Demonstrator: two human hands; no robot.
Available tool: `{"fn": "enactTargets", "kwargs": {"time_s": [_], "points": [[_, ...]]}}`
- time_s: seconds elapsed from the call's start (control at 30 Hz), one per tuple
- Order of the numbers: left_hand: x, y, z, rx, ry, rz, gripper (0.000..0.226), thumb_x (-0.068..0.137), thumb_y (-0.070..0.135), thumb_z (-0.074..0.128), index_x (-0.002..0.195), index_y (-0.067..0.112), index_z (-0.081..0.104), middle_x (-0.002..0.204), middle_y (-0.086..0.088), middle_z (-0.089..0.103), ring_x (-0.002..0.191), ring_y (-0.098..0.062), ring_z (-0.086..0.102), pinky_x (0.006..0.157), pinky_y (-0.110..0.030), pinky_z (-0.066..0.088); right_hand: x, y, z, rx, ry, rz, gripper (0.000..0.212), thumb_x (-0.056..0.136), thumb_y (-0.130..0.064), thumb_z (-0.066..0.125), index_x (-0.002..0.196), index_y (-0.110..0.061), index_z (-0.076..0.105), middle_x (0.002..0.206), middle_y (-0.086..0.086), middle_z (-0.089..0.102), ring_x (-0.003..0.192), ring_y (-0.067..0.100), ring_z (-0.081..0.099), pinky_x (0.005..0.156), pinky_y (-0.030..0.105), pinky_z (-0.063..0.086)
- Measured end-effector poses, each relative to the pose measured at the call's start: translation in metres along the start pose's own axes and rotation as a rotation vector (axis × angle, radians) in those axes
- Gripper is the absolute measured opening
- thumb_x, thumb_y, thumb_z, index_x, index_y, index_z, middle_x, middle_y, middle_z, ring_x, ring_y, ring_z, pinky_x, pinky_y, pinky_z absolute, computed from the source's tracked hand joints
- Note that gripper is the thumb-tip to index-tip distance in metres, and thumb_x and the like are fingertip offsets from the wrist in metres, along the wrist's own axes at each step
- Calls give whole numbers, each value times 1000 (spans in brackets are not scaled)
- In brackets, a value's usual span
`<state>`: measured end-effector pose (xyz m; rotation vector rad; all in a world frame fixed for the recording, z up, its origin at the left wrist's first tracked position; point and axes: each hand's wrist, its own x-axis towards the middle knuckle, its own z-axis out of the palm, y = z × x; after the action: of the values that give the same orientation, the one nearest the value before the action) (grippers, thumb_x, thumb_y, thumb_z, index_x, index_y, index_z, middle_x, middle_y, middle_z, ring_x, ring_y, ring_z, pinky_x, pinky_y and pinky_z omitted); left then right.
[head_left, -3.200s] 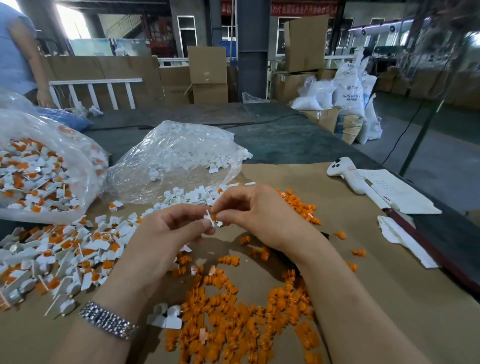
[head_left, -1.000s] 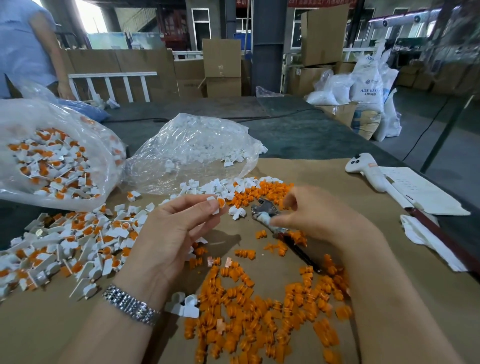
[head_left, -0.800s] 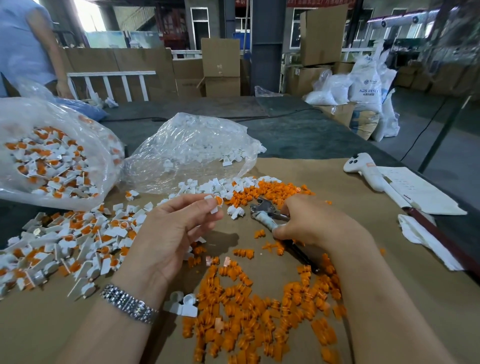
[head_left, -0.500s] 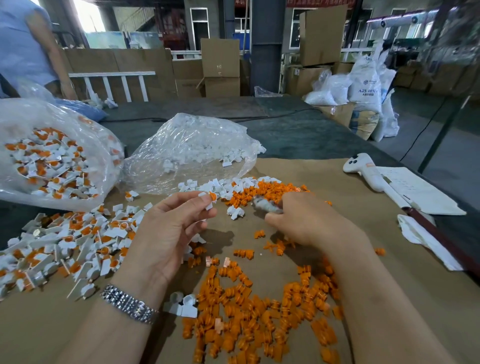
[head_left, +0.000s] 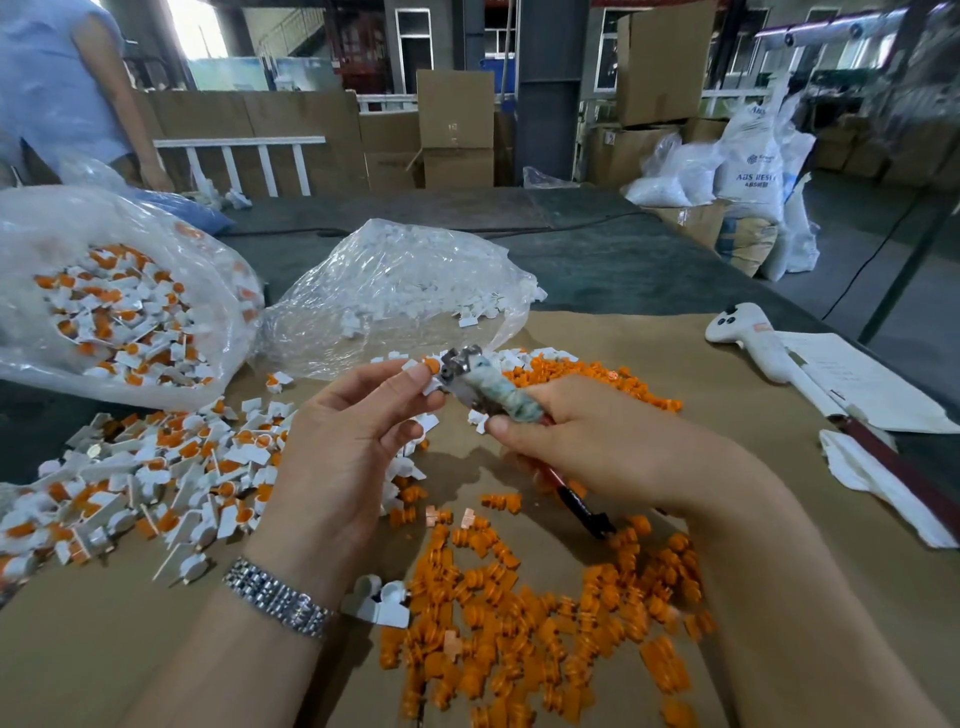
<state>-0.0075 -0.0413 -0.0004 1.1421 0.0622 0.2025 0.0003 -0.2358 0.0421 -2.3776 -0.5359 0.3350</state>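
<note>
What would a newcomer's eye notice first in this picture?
At centre, the left hand pinches a small white-and-orange part while the right hand grips pliers close beside it. Below them a heap of orange plugs lies on the brown paper; at left sits a clear bag of white-and-orange parts.

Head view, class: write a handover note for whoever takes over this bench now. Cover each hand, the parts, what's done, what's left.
Left hand pinches a white shell with an orange plug seated.
Right hand grips the pliers, head at that piece.
Done: fitted pieces heaped at left and in the left bag.
Left: loose orange plugs near you, white shells in the middle bag.
</note>
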Motion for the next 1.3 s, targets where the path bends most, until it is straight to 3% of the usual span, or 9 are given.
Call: {"fn": "enactTargets", "kwargs": {"time_s": [0.1, 0.27, 0.47, 0.73, 0.97, 1.13, 1.3], "points": [[-1, -1, 1, 21, 3, 22, 27, 76, 19, 80, 100, 7, 74, 89, -8, 78, 81, -17, 75, 61, -18, 54, -3, -6, 0, -11, -15, -15, 38, 104, -41, 49, 91, -7, 61, 77, 6, 61, 70, 19, 57, 76, 51, 52], [-3, -2, 4, 94, 16, 55, 31, 82, 20, 78, 107, 1, 73, 92, -10, 79, 83, -16, 76, 61, -18, 55, -3, -8, 4, -48, 1, -14, 35, 105, -41, 47, 90, -12, 60, 86, 11, 69, 81, 30, 67, 79, 48, 53], [-5, -3, 5, 113, 24, 62, 18, 84, 16, 77, 98, 6, 74, 88, -8, 79, 82, -15, 75, 59, -18, 54, 0, -11, 9, -129, 41, -39, 30, 104, -45, 45, 82, -26, 48, 78, 0, 59, 70, 16, 59, 74, 40, 52], [-4, -4, 9, 20, 55, 49, 20, 72, 19, 79, 89, 10, 74, 90, -9, 79, 81, -18, 76, 68, -19, 59, 5, -10, 12, -167, 83, -44, 33, 104, -47, 44, 88, -20, 55, 79, 2, 61, 72, 18, 61, 77, 41, 54], [-4, -6, 5, 57, 80, 88, 13, 81, 14, 80, 91, 8, 76, 89, -12, 79, 84, -22, 77, 71, -21, 58, 8, -6, 15, -184, 97, -37, 35, 104, -47, 45, 95, -17, 60, 91, 5, 68, 83, 21, 66, 82, 47, 55], [-5, -7, 7, 64, 82, 67, 4, 84, 9, 78, 86, 9, 75, 86, -11, 79, 82, -23, 78, 69, -21, 59, 8, -5, 19, -226, 129, -54, 31, 103, -51, 42, 96, -24, 56, 82, -2, 57, 70, 13, 53, 64, 33, 44], [-5, -3, 9, -9, 85, 37, 6, 76, 10, 80, 80, 11, 76, 86, -10, 79, 79, -22, 78, 68, -20, 59, 13, -4, 21, -279, 194, -61, 39, 101, -54, 42, 94, -19, 59, 76, -1, 55, 64, 12, 49, 58, 29, 37]]}}
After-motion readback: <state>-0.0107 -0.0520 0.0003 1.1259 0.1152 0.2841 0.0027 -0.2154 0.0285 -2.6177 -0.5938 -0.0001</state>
